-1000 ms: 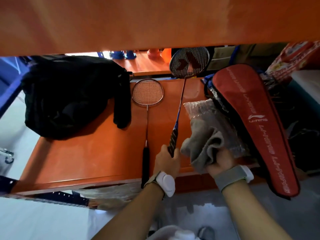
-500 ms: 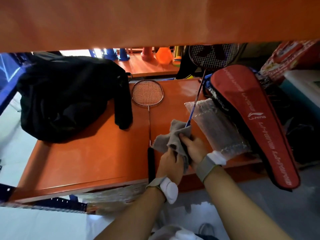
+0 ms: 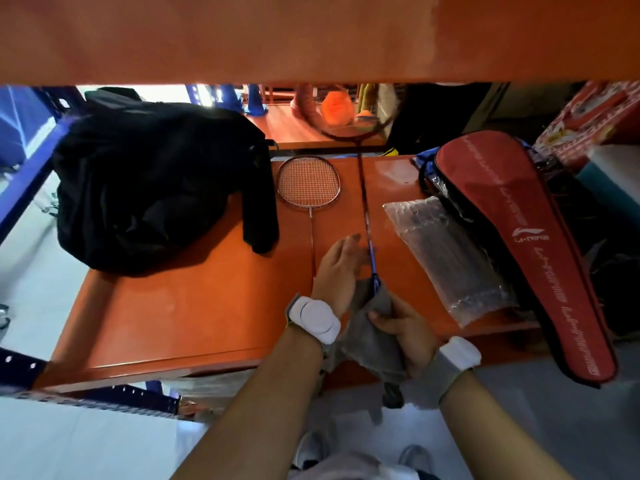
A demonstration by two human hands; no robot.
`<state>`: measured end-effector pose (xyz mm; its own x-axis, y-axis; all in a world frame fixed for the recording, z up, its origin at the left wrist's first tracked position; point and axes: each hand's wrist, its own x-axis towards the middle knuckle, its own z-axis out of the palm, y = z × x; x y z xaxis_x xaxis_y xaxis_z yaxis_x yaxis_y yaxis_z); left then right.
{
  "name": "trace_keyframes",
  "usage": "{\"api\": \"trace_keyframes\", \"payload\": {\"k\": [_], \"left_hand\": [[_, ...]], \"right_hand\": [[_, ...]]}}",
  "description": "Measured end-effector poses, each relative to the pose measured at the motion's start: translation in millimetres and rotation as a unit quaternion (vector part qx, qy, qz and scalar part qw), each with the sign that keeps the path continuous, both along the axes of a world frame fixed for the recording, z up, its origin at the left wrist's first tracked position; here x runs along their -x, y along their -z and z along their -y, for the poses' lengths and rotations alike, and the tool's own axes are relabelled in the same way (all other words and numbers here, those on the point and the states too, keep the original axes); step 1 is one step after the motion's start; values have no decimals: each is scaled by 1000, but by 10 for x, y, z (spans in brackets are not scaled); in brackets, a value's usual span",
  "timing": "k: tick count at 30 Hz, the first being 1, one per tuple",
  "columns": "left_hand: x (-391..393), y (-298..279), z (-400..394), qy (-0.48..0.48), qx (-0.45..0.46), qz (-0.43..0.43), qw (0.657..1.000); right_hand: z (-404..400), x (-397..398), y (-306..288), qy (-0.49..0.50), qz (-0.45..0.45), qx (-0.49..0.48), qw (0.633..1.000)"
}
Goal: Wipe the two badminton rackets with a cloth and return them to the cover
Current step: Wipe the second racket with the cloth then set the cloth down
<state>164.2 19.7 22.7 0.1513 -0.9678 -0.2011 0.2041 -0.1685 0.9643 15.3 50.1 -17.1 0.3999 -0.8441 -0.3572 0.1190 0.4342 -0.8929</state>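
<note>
A dark-framed racket [image 3: 364,206] stands tilted away from me, its blurred head up near the back shelf. My right hand [image 3: 407,329] is shut on a grey cloth [image 3: 369,336] wrapped around this racket's handle; the grip's end pokes out below the cloth. Just left of the blue part of the shaft, my left hand [image 3: 337,268] is open with fingers spread and holds nothing. The second racket [image 3: 308,181], with a reddish strung head, lies flat on the orange shelf [image 3: 173,306]; my left arm hides its handle. The red cover [image 3: 519,237] lies at the right.
A black bag [image 3: 149,188] fills the shelf's left side. A clear plastic packet [image 3: 446,254] lies between the rackets and the cover. An orange upper shelf [image 3: 311,36] hangs low overhead. Boxes stand at the far right, cones on a back shelf.
My left hand let go of the handle and rose beside the shaft. My right hand slid the cloth down onto the handle. The racket's head swung back to the left.
</note>
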Motion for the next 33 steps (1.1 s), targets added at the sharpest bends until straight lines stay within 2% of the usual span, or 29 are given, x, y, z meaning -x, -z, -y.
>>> {"api": "trace_keyframes", "payload": {"k": [4, 7, 10, 15, 19, 21, 24, 33], "left_hand": [[-61, -43, 49, 7, 27, -92, 995], [-175, -22, 22, 5, 30, -91, 995], [-247, -29, -22, -10, 28, -91, 995], [-390, -30, -72, -78, 19, -93, 992], [-505, -81, -79, -136, 29, -73, 988], [-578, -118, -68, -161, 42, -66, 984], [-658, -146, -53, -183, 60, -51, 980], [-818, -80, -90, -264, 57, -36, 962]], "right_hand": [[64, 68, -62, -54, -73, 86, 992], [131, 115, -85, -68, -179, 152, 970], [139, 123, -92, -88, -244, 182, 948], [105, 142, -49, -90, -404, 242, 878], [57, 139, -47, -83, -479, 295, 823], [36, 133, -45, -83, -500, 319, 800], [20, 153, -44, -93, -515, 330, 786], [53, 188, -20, -113, -514, 347, 776]]}}
